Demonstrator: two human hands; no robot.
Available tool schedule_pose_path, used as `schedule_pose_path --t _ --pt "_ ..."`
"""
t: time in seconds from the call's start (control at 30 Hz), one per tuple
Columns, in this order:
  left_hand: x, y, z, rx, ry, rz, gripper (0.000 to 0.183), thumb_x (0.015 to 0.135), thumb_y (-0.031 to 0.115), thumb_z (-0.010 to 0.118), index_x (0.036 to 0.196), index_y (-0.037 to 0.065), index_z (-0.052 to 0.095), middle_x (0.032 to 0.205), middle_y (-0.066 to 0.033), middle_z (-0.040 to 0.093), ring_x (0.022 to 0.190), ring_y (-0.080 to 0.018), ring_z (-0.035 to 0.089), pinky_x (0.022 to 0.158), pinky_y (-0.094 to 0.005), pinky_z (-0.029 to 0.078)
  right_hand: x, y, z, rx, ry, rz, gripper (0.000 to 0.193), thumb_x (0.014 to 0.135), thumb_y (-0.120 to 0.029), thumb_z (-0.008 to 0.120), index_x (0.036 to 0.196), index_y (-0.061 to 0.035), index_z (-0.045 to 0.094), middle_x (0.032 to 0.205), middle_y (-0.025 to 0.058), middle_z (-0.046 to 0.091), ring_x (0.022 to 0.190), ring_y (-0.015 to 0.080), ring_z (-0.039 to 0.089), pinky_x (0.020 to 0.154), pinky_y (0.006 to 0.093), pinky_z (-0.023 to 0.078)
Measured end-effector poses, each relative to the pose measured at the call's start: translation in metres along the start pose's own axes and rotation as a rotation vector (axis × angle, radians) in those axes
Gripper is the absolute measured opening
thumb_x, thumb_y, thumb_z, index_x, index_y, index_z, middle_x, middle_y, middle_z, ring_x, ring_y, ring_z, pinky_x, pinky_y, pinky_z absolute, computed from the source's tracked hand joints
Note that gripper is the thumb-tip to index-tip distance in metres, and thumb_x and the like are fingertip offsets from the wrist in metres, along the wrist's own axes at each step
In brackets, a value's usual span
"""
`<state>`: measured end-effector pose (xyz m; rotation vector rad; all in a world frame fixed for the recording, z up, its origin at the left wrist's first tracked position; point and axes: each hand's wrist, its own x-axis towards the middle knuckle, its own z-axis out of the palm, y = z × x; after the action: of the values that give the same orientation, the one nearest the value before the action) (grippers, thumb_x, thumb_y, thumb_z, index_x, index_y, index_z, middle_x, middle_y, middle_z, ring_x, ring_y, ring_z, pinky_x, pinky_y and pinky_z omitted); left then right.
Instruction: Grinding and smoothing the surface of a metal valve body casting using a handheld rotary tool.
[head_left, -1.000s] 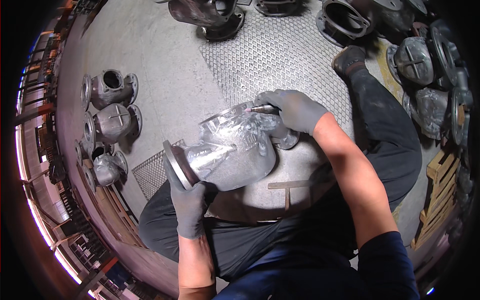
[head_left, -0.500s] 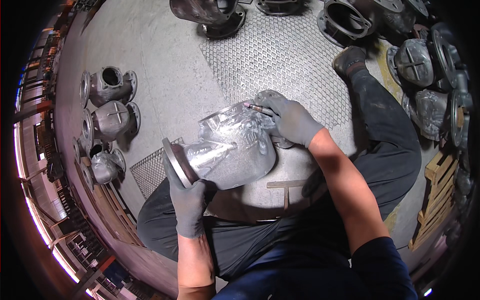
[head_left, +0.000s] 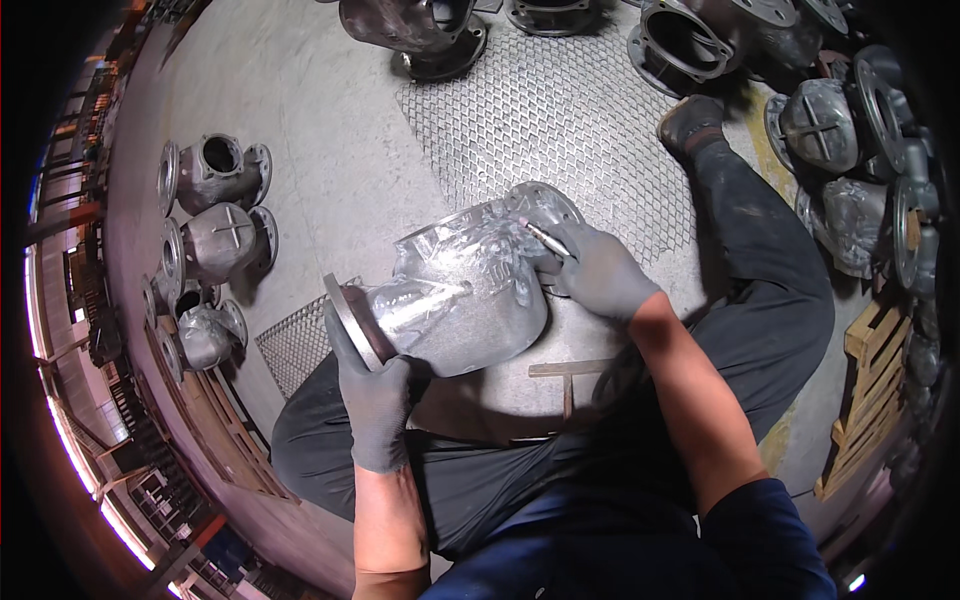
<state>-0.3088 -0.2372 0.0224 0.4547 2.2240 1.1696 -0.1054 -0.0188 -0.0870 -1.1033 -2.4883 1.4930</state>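
Note:
A grey metal valve body casting (head_left: pixel 455 300) with round flanged ends lies on its side between my legs. My gloved left hand (head_left: pixel 372 395) is closed around the rim of its left flange (head_left: pixel 352 322), thumb on the near side. In my gloved right hand (head_left: pixel 608 275) is a slim, pen-like grinder (head_left: pixel 545 239) with a pink tip. Its tip is at the casting's upper right, close to the neck below the far flange (head_left: pixel 553 201). Whether the tip touches the metal I cannot tell. The right fingertips are partly hidden behind the tool and the casting.
Several similar castings stand at the left (head_left: pixel 219 243), at the far side (head_left: pixel 685 45) and at the right (head_left: pixel 825 125). Expanded metal mesh (head_left: pixel 540 110) covers part of the floor. A T-shaped bar (head_left: pixel 568 371) lies near my lap. Wooden pallets (head_left: pixel 868 390) flank both sides.
My right hand has moved right and slightly nearer with the grinder, its tip leaving the upper rim for the neck. More of the far flange shows. My left hand keeps its hold.

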Motion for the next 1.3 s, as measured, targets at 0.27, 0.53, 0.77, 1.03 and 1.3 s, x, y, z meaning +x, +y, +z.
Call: schedule_pose_path --t 0.27,0.53,0.77,1.03,1.3 --pt "0.006 -0.013 -0.003 0.02 -0.013 0.101 0.106 0.072 -0.006 0.058 0.17 -0.002 0.015 0.161 -0.0189 0.044 0.13 -0.0237 0.059 0.099 -0.0278 0.052 -0.005 0.0 0.018 0.06 0.063 0.027 0.041 0.097 -0.012 0.06 0.138 -0.0055 0.064 0.119 0.0269 0.071 0.111 0.0469 0.067 0.097 0.051 0.053" --pt "0.001 -0.001 0.006 -0.068 -0.016 0.088 0.106 0.073 -0.006 0.058 0.169 -0.004 0.014 0.162 -0.0194 0.043 0.136 -0.0224 0.055 0.107 -0.0283 0.047 -0.016 0.002 0.026 0.09 0.099 0.062 0.043 0.096 -0.006 0.054 0.138 -0.0055 0.064 0.12 0.0285 0.07 0.113 0.047 0.066 0.099 0.0503 0.053" --pt "0.006 -0.014 -0.003 0.038 -0.017 0.125 0.107 0.071 -0.004 0.06 0.169 -0.003 0.017 0.167 -0.0218 0.036 0.147 -0.0254 0.045 0.115 -0.0296 0.04 -0.017 0.001 0.036 0.125 0.108 0.135 0.045 0.093 -0.001 0.054 0.137 -0.0021 0.063 0.12 0.029 0.07 0.113 0.0472 0.066 0.101 0.0509 0.053" --pt "0.002 -0.002 0.004 -0.042 -0.019 0.043 0.107 0.071 -0.002 0.06 0.169 -0.004 0.017 0.167 -0.0211 0.037 0.15 -0.0267 0.043 0.118 -0.0295 0.036 -0.022 0.009 0.039 0.092 0.136 0.203 0.034 0.096 -0.006 0.059 0.128 -0.0009 0.067 0.117 0.0263 0.072 0.112 0.047 0.067 0.1 0.0506 0.053" --pt "0.002 -0.003 0.006 -0.127 -0.025 0.064 0.109 0.068 -0.016 0.047 0.171 0.005 0.022 0.172 -0.0163 0.033 0.161 -0.0247 0.03 0.125 -0.0303 0.029 -0.02 0.007 0.015 0.182 0.078 0.164 0.041 0.094 -0.002 0.059 0.135 -0.0008 0.063 0.116 0.0308 0.072 0.11 0.0481 0.068 0.096 0.0497 0.055"
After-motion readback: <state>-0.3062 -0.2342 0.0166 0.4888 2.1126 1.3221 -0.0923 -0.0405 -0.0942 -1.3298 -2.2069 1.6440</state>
